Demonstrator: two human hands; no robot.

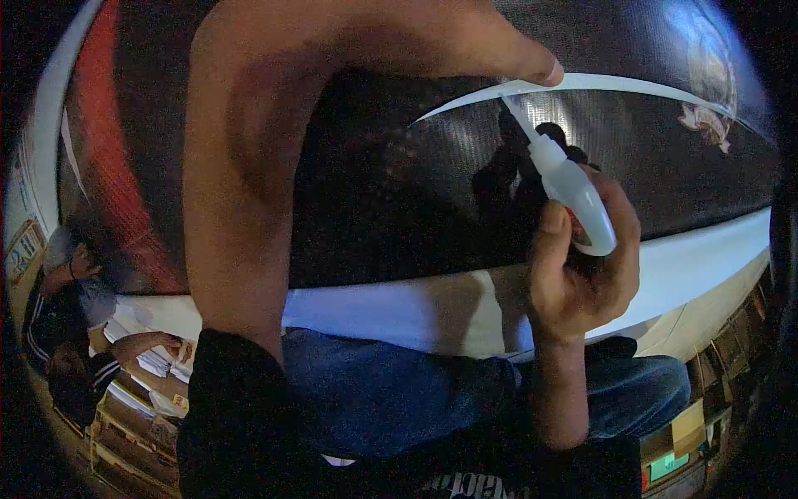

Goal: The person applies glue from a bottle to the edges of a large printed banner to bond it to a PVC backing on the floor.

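A small translucent white bottle (575, 195) with a long thin nozzle is held by my right hand (586, 266), fingers wrapped round it. Its nozzle tip points up and left, close to the lower edge of a curved white strip (615, 82). The strip arcs across a dark, shiny, ribbed surface (374, 208). My left hand (474, 41) reaches over from the left, and a fingertip rests on the strip just above the nozzle tip. The rest of its fingers are out of view or hidden.
A red band (125, 166) crosses the dark surface at the left. A crumpled pale scrap (706, 125) lies near its right end. Below runs a white edge (374, 312). At the lower left sits another person (75, 358) beside papers and shelves.
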